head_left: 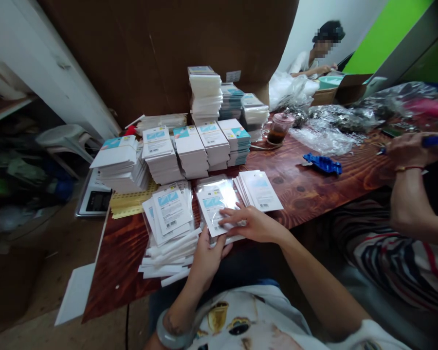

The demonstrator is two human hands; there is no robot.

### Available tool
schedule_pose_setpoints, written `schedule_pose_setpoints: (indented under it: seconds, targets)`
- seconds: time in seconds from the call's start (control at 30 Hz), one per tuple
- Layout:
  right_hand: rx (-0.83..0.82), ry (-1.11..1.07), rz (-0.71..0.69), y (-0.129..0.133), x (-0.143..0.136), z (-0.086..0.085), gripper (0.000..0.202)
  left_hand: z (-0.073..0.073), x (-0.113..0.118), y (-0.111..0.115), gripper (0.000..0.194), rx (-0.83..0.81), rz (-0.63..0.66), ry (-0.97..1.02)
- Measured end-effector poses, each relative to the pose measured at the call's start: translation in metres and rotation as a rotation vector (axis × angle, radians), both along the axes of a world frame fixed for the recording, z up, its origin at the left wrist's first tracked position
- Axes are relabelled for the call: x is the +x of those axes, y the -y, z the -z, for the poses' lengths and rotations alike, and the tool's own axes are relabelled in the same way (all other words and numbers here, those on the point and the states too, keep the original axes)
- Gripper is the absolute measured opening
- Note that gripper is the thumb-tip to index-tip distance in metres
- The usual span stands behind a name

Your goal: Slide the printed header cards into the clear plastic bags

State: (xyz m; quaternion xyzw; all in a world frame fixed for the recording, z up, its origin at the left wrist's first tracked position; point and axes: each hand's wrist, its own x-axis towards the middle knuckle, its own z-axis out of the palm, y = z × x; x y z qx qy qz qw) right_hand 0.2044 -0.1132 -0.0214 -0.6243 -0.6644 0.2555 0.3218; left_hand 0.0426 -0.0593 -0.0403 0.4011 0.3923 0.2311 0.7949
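A white and light-blue printed card [212, 200] lies in or on a clear plastic bag [226, 184] near the table's front edge. At its lower edge, my left hand [209, 253] is closed with thumb and fingers on the bag. My right hand [255, 223] rests over the card's lower right, fingers spread and lying flat. Just right of the bag is a fanned pile of cards [264, 192]. To the left, loose printed cards [171, 211] lie on more plastic bags, with several white paper strips [171, 255] below them.
Tall stacks of cards [191, 153] line the back. A glass mug [277, 131] of brown drink stands right of them, before crumpled clear plastic [324, 131]. A blue plastic part [321, 164] lies near a co-worker's hands [405, 150]. Another person [314, 63] sits behind an open box.
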Motion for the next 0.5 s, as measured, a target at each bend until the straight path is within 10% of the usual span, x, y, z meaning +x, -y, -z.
schedule_pose_setpoints:
  seconds: [0.27, 0.5]
  targets:
    - [0.197, 0.094, 0.318, -0.009, -0.008, 0.013, 0.025, 0.000, 0.001, -0.001, 0.039, -0.015, 0.006, -0.031]
    - [0.792, 0.305, 0.446, -0.027, -0.039, -0.012, 0.034, 0.012, 0.004, 0.000, 0.044, 0.116, -0.014, 0.009]
